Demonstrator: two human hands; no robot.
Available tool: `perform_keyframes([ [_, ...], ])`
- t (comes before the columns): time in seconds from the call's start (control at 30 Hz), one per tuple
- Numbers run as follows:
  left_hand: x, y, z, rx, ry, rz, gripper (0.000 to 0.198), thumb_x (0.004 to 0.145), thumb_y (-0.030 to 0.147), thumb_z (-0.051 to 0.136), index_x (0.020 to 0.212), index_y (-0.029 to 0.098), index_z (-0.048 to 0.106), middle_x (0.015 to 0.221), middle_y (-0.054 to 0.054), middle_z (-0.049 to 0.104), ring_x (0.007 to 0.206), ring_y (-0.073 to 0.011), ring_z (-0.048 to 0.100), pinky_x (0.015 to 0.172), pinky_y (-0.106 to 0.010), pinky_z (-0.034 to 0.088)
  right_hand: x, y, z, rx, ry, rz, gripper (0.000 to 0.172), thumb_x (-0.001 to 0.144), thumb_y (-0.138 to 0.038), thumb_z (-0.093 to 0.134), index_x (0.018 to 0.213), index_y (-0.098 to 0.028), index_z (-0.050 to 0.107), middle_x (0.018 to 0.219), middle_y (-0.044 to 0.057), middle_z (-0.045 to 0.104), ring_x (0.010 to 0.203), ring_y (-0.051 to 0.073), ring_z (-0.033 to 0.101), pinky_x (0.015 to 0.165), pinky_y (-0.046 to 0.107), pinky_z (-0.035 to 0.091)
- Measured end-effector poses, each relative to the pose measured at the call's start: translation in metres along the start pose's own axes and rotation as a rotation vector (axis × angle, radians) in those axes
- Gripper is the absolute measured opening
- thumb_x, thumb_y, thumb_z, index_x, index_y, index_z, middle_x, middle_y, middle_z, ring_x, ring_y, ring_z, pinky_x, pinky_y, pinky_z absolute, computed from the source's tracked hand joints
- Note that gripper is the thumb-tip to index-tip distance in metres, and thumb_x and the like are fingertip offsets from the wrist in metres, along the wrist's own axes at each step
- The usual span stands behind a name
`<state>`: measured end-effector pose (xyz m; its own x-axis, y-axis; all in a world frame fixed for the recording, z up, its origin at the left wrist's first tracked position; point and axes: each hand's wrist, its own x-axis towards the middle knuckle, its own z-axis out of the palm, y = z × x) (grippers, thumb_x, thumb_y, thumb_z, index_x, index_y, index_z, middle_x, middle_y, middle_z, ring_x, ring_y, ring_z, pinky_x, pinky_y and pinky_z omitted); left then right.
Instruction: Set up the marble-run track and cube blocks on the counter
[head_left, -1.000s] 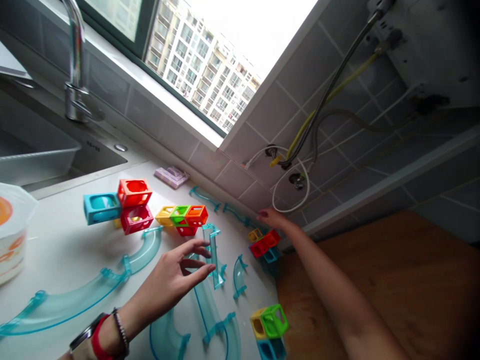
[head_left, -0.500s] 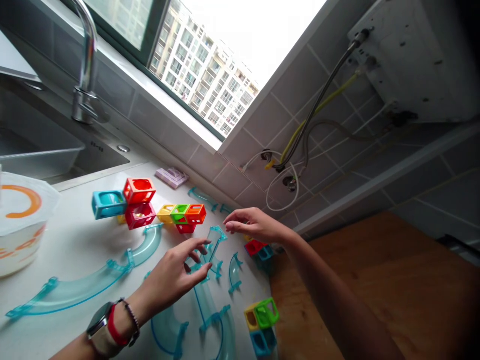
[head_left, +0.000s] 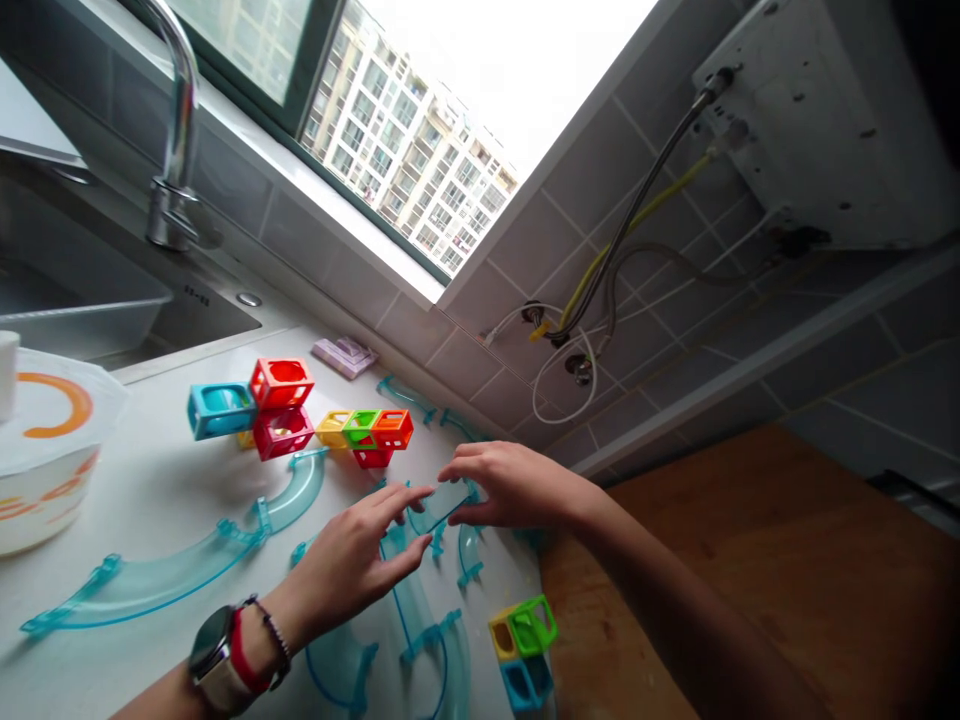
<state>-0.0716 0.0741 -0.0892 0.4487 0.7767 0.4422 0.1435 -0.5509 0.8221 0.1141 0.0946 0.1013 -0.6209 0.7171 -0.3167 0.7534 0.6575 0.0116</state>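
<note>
Partly covered, partly cropped.
The bare right hand [head_left: 517, 485] partly hides the translucent teal plastic track piece [head_left: 444, 505]; whether the watch-wearing left hand [head_left: 360, 540] touches it is unclear. The left edge crops the round white orange-marked tub [head_left: 49, 500], the top edge the curved chrome faucet [head_left: 172, 215]. Dark marks [head_left: 196, 296] on the grey steel sink [head_left: 202, 322] are unreadable.

- Daylight comes from the window [head_left: 517, 80], whose sky is burnt out to flat white.
- The counter [head_left: 172, 530] is fairly bright, palest towards its back edge, with soft, diffuse shadows under the toy blocks [head_left: 283, 430].
- Highlights glint on the chrome faucet [head_left: 178, 150]; the sink [head_left: 187, 310] beyond the counter's left end is dim.
- Past the counter's right edge, the wooden surface [head_left: 675, 570] and right forearm [head_left: 660, 590] sit in shade, looking soft.
- The picture's right corners darken to near black.
- The tub [head_left: 52, 490] looks stretched at the left margin.
</note>
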Motion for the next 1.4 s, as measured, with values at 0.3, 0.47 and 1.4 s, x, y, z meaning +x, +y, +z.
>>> perform_keyframes([
  [0.3, 0.004, -0.015, 0.004, -0.035, 0.004, -0.185, 0.058, 0.098, 0.055, 0.059, 0.146, 0.024, 0.053, 0.127, -0.011, 0.071, 0.104, -0.0273, 0.072, 0.089, -0.042, 0.062, -0.038, 0.035, -0.001, 0.228, 0.192, 0.215, 0.02, 0.089, -0.037, 0.079, 0.097, -0.019, 0.073, 0.093, 0.001, 0.069, 0.077, 0.013, 0.061, 0.071, 0.023, 0.043],
  [0.47, 0.007, -0.011, -0.001, -0.088, 0.015, -0.202, 0.047, 0.099, 0.052, 0.057, 0.138, 0.025, 0.059, 0.112, -0.008, 0.076, 0.094, -0.0249, 0.074, 0.079, -0.037, 0.062, -0.062, 0.023, 0.037, 0.257, 0.47, 0.504, 0.032, 0.089, -0.044, 0.075, 0.077, -0.02, 0.058, 0.074, -0.005, 0.058, 0.067, 0.012, 0.051, 0.062, 0.023, 0.036],
  [1.4, 0.0, 0.001, -0.016, -0.532, 0.228, -0.25, 0.022, 0.078, 0.01, 0.048, 0.081, 0.018, 0.068, 0.08, -0.003, 0.073, 0.072, -0.0176, 0.069, 0.067, -0.029, 0.052, 0.018, 0.019, 0.154, 0.271, 0.343, 0.947, 0.031, 0.1, -0.044, 0.06, 0.104, -0.016, 0.073, 0.119, 0.014, 0.071, 0.108, 0.023, 0.069, 0.088, 0.029, 0.049],
])
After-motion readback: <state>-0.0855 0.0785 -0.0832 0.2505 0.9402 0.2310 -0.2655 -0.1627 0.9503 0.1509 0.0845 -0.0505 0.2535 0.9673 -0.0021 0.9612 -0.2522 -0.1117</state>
